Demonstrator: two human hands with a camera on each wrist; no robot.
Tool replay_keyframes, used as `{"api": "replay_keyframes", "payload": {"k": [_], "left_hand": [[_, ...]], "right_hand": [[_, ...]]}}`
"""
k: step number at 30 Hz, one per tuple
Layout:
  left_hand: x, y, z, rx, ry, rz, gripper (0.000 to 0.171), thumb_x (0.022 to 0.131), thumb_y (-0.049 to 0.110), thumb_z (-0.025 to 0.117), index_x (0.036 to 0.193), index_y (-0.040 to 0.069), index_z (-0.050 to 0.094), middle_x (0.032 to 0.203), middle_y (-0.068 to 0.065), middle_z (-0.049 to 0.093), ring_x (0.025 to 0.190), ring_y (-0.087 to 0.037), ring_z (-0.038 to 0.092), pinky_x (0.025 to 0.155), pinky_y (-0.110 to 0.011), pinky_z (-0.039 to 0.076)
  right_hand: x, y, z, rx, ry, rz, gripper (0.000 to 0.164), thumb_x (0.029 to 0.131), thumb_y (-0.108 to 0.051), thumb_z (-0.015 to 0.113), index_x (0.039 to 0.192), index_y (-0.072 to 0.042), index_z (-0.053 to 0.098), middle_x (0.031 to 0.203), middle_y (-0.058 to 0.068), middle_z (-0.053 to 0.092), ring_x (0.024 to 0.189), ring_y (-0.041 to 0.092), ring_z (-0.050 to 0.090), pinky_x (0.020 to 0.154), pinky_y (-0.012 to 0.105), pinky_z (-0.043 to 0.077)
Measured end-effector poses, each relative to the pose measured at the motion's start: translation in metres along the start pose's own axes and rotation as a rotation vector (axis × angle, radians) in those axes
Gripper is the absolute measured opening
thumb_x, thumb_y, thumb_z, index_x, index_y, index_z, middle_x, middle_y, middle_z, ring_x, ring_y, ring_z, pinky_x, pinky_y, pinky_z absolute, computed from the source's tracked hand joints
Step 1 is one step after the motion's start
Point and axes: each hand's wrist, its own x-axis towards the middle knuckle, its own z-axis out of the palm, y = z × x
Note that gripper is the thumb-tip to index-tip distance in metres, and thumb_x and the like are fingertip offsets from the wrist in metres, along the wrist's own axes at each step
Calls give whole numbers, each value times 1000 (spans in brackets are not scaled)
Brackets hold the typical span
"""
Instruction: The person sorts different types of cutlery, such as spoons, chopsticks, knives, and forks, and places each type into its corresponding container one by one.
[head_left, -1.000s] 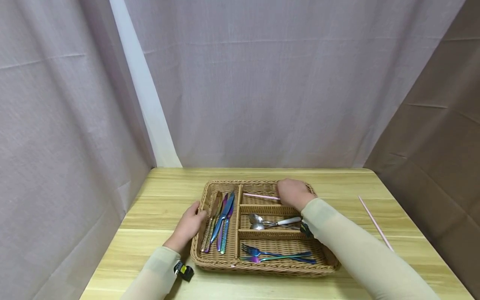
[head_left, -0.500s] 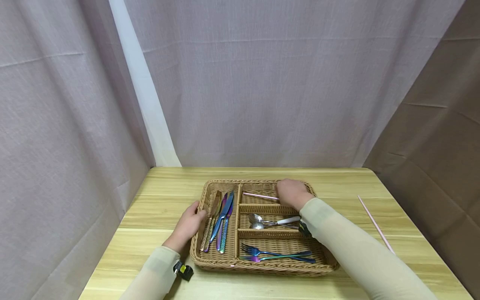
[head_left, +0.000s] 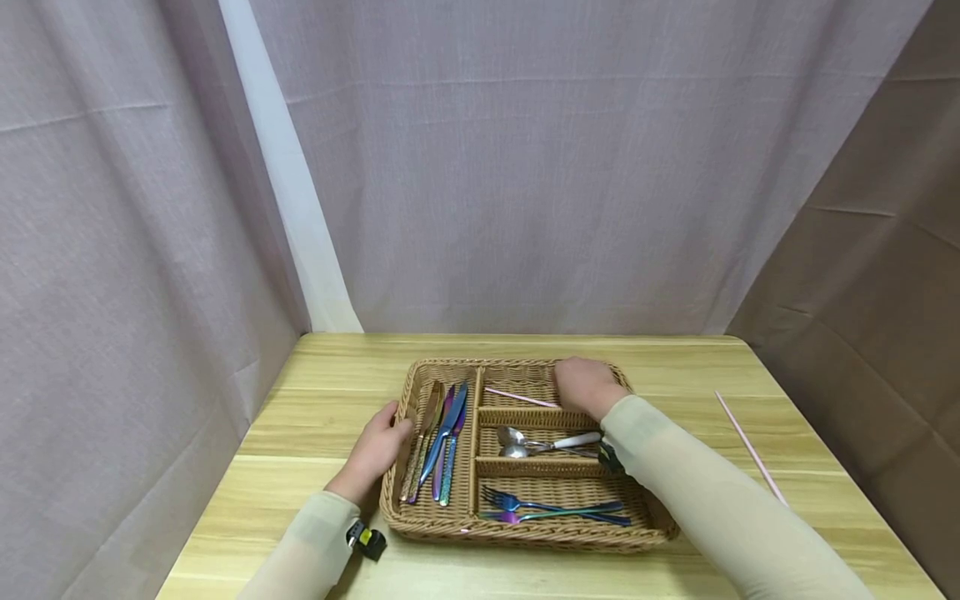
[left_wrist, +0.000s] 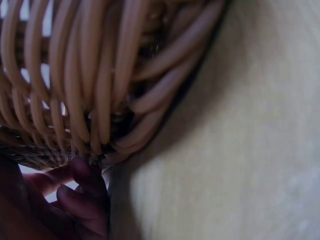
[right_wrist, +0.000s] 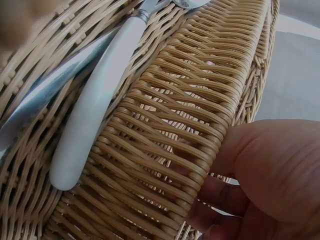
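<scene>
A wicker cutlery basket (head_left: pixel 525 537) with several compartments stands on the table. My left hand (head_left: pixel 373 450) grips its left side, thumb at the rim; in the left wrist view the fingers (left_wrist: pixel 82 200) are bent against the outer weave. My right hand (head_left: pixel 588 387) is down in the back right compartment, fingers curled behind the woven divider (right_wrist: pixel 165 115). A thin pink chopstick (head_left: pixel 517 396) lies slanted in that compartment, its right end disappearing at this hand. Whether the fingers still pinch it I cannot tell.
Several knives (head_left: pixel 442 446) fill the left compartment. Spoons (head_left: pixel 513 450), one with a white handle (right_wrist: pixel 95 110), lie in the middle one, and forks (head_left: pixel 555 510) in the front one. Another pink chopstick (head_left: pixel 750 446) lies on the table to the right. Curtains (head_left: pixel 525 167) stand behind the table.
The chopstick in the back compartment has tilted, its right end coming nearer the divider. Both hands and the basket stay almost where they were.
</scene>
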Motion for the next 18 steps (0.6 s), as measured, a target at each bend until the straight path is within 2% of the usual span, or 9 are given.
{"api": "replay_keyframes", "payload": {"k": [4,7,11,14,18], "left_hand": [[-1,0,-1,11,-2,0,37,108,19,58,140,4,66,128,-17,72,113,-34,68,106,-60,53],[0,0,-1,18,-4,4,36,108,19,58,139,4,66,128,-17,72,113,-34,68,106,-60,54],[1,-1,0,18,-4,5,37,107,19,59,140,4,66,129,-17,72,114,-35,68,107,-60,53],[3,-3,1,9,-6,6,37,107,19,59,141,5,65,129,-18,72,114,-34,68,107,-60,53],[5,-4,1,0,-8,7,37,107,18,58,141,5,66,128,-17,72,112,-33,68,105,-59,55]], "right_hand": [[-4,2,-2,39,-6,2,25,89,9,58,80,-14,61,76,5,61,64,20,53,50,36,50],[-9,6,-6,78,8,2,26,84,9,57,76,-16,56,73,2,54,64,18,48,51,33,44],[-17,16,-14,104,68,-17,26,87,1,59,71,-18,50,69,-1,45,62,16,41,53,33,35],[-25,28,-24,121,120,-17,22,95,-7,64,76,-17,58,72,-2,52,63,17,46,55,35,38],[-38,48,-36,154,157,7,16,99,-15,68,83,-15,66,78,1,63,68,20,56,59,40,47]]}}
